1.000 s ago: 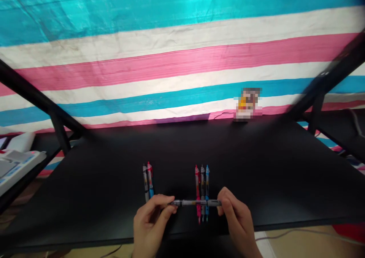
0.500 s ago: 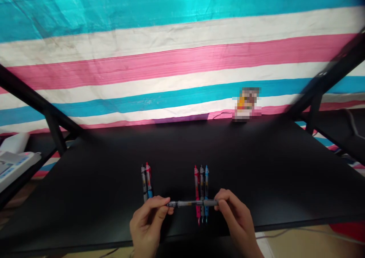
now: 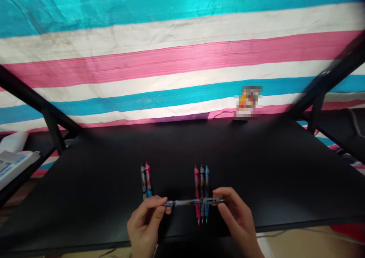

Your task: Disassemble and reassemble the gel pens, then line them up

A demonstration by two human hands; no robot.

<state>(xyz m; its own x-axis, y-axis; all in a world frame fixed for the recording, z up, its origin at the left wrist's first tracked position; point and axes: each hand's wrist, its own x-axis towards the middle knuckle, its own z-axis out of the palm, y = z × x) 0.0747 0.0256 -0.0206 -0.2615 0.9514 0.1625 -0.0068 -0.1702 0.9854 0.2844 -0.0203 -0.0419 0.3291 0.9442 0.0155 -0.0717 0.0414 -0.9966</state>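
Note:
A clear-barrelled pen with a grey grip (image 3: 186, 202) is held level above the table. My left hand (image 3: 146, 222) pinches its dark left end between thumb and fingers. Around the pen's right end, my right hand (image 3: 235, 216) has its thumb and index finger parted, the tip showing in the gap; light contact there I cannot rule out. Behind the held pen lie three pens side by side: a red pen (image 3: 196, 182), a black pen (image 3: 202, 180) and a blue pen (image 3: 207, 179). Another black pen (image 3: 143, 180) and a red-and-blue pen (image 3: 148, 178) lie beyond my left hand, their lower ends hidden.
The black table (image 3: 114, 155) has slanted black frame bars on both sides. At the back stands a blurred-out object (image 3: 247, 103) before a striped sheet (image 3: 171, 53). A white device (image 3: 17, 166) sits at the far left.
The fingers of my right hand have spread from their pinch, so the pen's grip and tip now show. My left hand has shifted slightly left with the pen.

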